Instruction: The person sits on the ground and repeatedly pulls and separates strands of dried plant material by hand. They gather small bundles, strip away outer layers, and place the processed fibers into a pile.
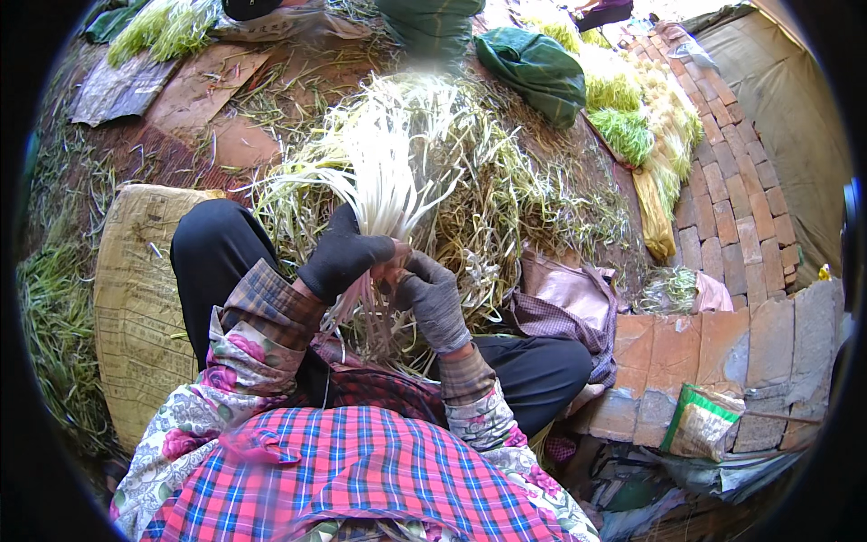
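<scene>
A bundle of long pale stalks [383,176], perhaps blanched garlic chives, fans out away from me above a heap of loose leaves [474,223]. My left hand [349,257], in a black fingerless glove, is closed around the bundle near its lower end. Close beside it, my right hand [428,291], in a grey fingerless glove, has its bare fingertips together at the stalks' lower part, touching the left fingers. What exactly the right fingertips pinch is partly hidden. The ends of the stalks [355,298] hang below both hands, over my lap.
A yellow woven sack [139,298] lies left of my knee. Green sacks [535,71] stand beyond the heap. Piles of yellow-green stalks [616,129] lie by a brick path [738,203] at right. A checked cloth [569,305] lies near my right knee, with a green-edged bag [701,420] farther right.
</scene>
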Action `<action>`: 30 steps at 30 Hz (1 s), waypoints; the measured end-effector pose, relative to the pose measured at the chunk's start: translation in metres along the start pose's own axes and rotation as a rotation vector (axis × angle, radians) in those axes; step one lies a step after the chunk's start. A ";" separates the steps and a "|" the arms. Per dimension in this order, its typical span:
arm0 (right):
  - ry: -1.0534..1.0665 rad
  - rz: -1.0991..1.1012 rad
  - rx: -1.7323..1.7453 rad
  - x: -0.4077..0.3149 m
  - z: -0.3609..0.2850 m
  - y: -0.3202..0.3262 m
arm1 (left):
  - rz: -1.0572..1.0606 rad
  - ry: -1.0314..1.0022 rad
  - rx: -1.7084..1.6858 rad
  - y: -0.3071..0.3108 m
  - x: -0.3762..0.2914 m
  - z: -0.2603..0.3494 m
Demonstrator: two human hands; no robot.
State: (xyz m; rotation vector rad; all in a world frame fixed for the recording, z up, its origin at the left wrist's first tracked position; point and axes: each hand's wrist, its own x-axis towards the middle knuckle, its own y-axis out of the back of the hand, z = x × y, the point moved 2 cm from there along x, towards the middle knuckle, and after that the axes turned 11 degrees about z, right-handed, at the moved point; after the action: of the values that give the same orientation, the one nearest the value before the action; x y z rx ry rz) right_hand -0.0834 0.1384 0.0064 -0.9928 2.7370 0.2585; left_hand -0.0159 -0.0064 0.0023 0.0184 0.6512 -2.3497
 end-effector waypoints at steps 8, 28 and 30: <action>0.019 0.067 0.025 -0.002 -0.007 0.000 | -0.037 0.020 -0.015 0.000 -0.003 0.007; 0.200 -0.098 -0.788 0.001 0.070 -0.007 | 0.239 -0.150 -0.157 0.025 0.005 0.042; 0.140 -0.044 -1.059 0.006 0.067 0.003 | 0.251 -0.227 -0.187 0.038 0.004 0.060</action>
State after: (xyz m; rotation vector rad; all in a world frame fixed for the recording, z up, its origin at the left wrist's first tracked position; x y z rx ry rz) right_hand -0.0804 0.1531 -0.0596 -1.2797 2.6094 1.7952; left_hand 0.0148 -0.0603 0.0369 -0.2341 0.7082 -2.0064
